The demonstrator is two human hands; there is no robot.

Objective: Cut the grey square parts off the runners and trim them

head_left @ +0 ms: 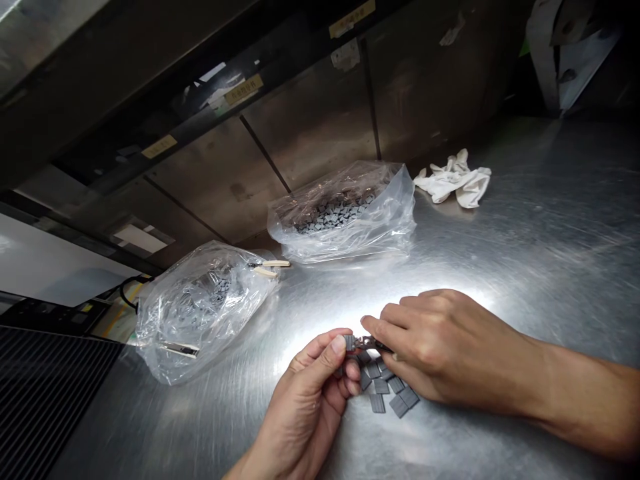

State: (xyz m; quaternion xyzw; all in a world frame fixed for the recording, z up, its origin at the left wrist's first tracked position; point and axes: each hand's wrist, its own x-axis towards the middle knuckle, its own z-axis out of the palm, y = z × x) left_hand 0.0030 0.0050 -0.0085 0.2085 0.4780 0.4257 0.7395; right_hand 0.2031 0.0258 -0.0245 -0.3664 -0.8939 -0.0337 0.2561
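Note:
Between thumb and fingers, my left hand pinches a small grey ribbed piece. My right hand is closed round a small metal tool, whose handles are mostly hidden by the fingers. The tool's tip meets the right side of the held piece. Below and between both hands, several loose grey square pieces lie on the metal table, some overlapping.
A clear bag of grey pieces lies at the back. Another bag is at the left, with cream-handled pliers and a cutter knife on it. White gloves lie at the back right. A metal wall stands behind.

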